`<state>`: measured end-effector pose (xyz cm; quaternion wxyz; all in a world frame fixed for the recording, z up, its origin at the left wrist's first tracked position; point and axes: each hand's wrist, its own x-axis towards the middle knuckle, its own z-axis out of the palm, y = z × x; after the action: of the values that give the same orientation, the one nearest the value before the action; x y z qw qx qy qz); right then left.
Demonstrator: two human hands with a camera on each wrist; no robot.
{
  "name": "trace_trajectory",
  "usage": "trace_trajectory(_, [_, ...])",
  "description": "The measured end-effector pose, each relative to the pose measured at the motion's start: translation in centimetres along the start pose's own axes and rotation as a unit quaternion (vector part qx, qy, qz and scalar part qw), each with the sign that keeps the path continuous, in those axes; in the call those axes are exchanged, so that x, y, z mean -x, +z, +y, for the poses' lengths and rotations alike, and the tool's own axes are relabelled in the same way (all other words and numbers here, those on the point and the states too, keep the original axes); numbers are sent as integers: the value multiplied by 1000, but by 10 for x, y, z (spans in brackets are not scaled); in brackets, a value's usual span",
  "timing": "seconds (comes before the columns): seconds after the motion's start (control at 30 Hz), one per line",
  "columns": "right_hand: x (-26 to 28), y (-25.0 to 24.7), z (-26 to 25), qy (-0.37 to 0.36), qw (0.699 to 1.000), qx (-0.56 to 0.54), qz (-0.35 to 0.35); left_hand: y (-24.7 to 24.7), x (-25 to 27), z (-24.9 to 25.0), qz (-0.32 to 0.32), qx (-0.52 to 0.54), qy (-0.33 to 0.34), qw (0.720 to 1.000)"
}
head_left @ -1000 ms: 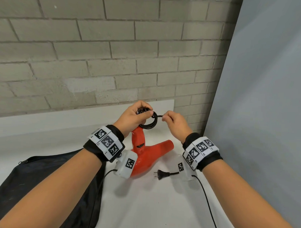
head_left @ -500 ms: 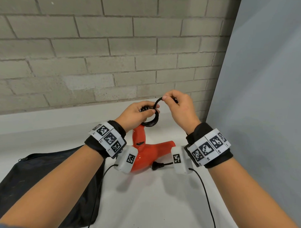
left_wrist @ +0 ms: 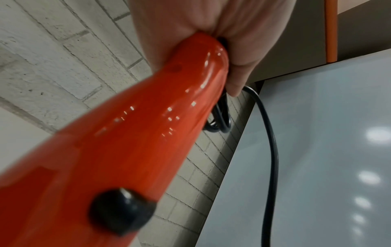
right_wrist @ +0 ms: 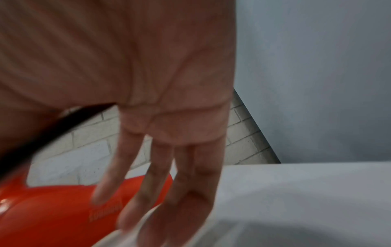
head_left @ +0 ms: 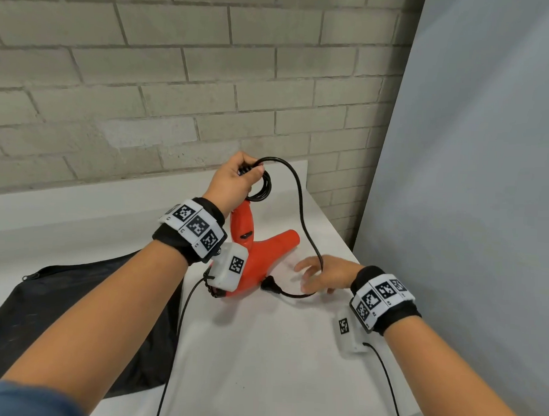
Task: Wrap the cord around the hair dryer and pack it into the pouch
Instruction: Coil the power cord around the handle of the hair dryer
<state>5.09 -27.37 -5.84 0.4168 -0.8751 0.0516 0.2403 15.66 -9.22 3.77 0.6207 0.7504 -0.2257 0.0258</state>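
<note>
**Cord partly coiled at handle tip, right hand open by the loose tail**

Surroundings: white table [head_left: 262, 347], matte. Grey brick wall [head_left: 178, 80] behind, smooth grey panel [head_left: 486, 153] on the right. Black fabric pouch [head_left: 76, 310] lies flat on the table's left part, zipper edge visible, partly covered by the left forearm. Thin black cables run from the white wrist camera modules down off the near table edge. Left wrist module hides part of the dryer body in the head view.

Hair dryer [head_left: 265, 254]: glossy orange plastic, Y-shaped, body on the table just right of the pouch. Handle is the long axis here, rising up and away toward the wall; nozzle points right and slightly away. Black switch knob on the handle shows in the left wrist view.

Cord [head_left: 301, 215]: black, round, rubbery. Several small loops bunched at the handle tip; the free length arcs up out of the fist, drops to the table and curls back to the plug [head_left: 269, 284], which lies against the dryer body.

Left hand [head_left: 236, 181]: fingers curled tight round the handle tip and the coiled loops.

Right hand [head_left: 330, 273]: low over the table right of the nozzle, fingers straight and slightly spread, gripping nothing. Cord crosses in front of it; contact unclear, right wrist view is blurred.
</note>
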Motion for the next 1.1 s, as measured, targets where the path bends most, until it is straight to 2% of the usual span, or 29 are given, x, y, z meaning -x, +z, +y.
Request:
trace_trajectory(0.07, [1, 8, 2, 8, 996, 4, -83, 0, 0, 0, 4, 2, -3, 1000])
trace_trajectory(0.13, [4, 16, 0, -15, 992, 52, -113, 1, 0, 1, 4, 4, -7, 1000])
trace_trajectory(0.27, [-5, 32, -10, -133, 970, 201, -33, 1, 2, 3, 3, 1, -7, 1000])
trace_trajectory(0.37, [-18, 41, -16, -165, 944, 286, 22, 2, 4, 4, 3, 0, -6, 1000])
trace_trajectory(0.43, [-24, 43, -18, -183, 935, 302, 37, 1, 5, 4, 2, 0, -6, 1000])
trace_trajectory(0.53, [-28, 38, -17, -198, 946, 243, 78, 0, 6, 5, 0, 6, -9, 1000])
trace_trajectory(0.6, [-25, 33, -19, -181, 970, 107, 119, -1, 6, 5, -1, 12, -12, 1000])
trace_trajectory(0.67, [-19, 25, -24, -182, 964, -13, 193, -1, 6, 6, -10, 9, -10, 1000])
trace_trajectory(0.77, [-9, 5, -34, -194, 918, -43, 343, 1, 7, 6, -24, 3, -3, 1000])
trace_trajectory(0.83, [1, -6, -45, -222, 878, -125, 406, 4, 7, 7, -19, -7, 7, 1000])
trace_trajectory(0.93, [15, -14, -65, -287, 822, -246, 426, 6, 7, 6, -6, -22, 30, 999])
trace_trajectory(1.0, [21, -14, -77, -339, 790, -289, 421, 7, 7, 5, -5, -27, 35, 999])
trace_trajectory(1.1, [21, -8, -89, -391, 771, -304, 401, 7, 7, 5, -6, -29, 34, 999])
